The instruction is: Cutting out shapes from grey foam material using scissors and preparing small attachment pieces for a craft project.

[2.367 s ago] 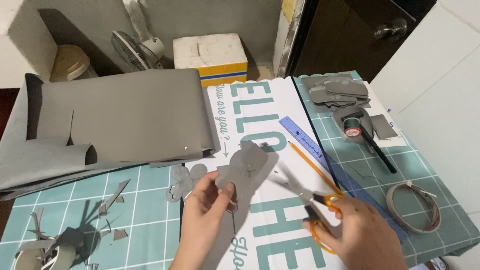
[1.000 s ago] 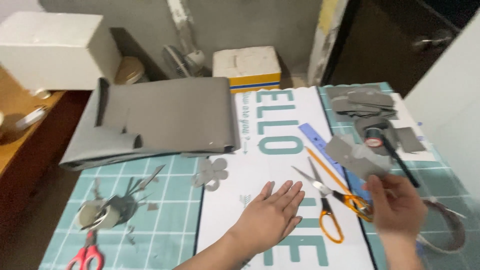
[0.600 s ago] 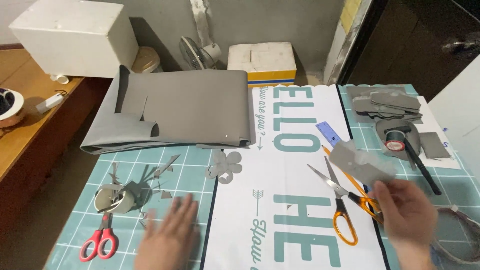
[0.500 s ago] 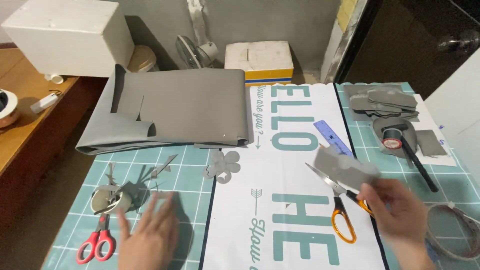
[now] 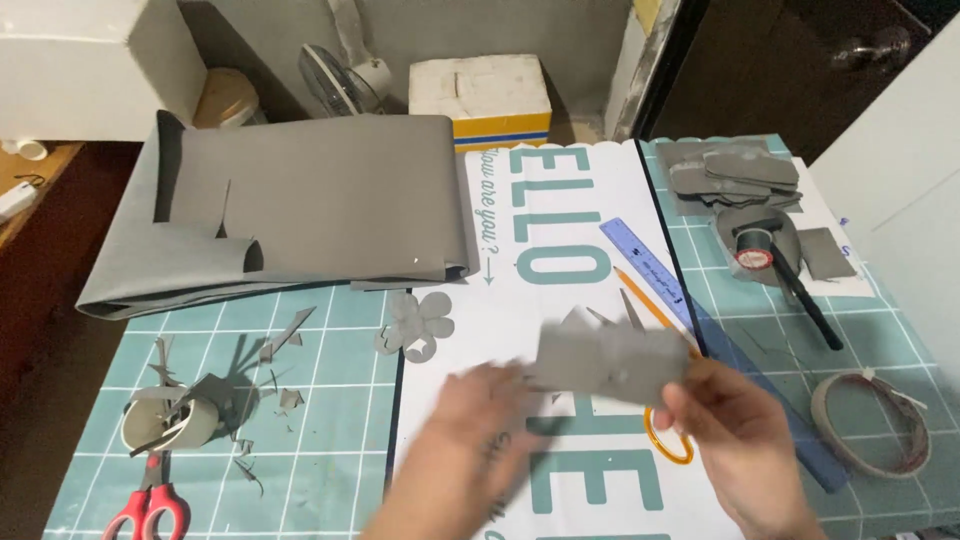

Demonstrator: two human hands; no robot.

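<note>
blurring hands (image 5: 745, 435) hiding orange scissors (image 5: 668, 440)

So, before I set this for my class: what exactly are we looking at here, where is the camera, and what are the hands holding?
There is no machine: a camera worn on a person's head looks down at their two bare hands. Both the left hand and the right hand, blurred, hold a grey cut-out piece. Below lies a green cutting mat with a white printed sheet, a big grey sheet, grey scraps, a flower-shaped cut-out, red-handled scissors, orange-handled scissors, a blue ruler and a tape roll.
</note>
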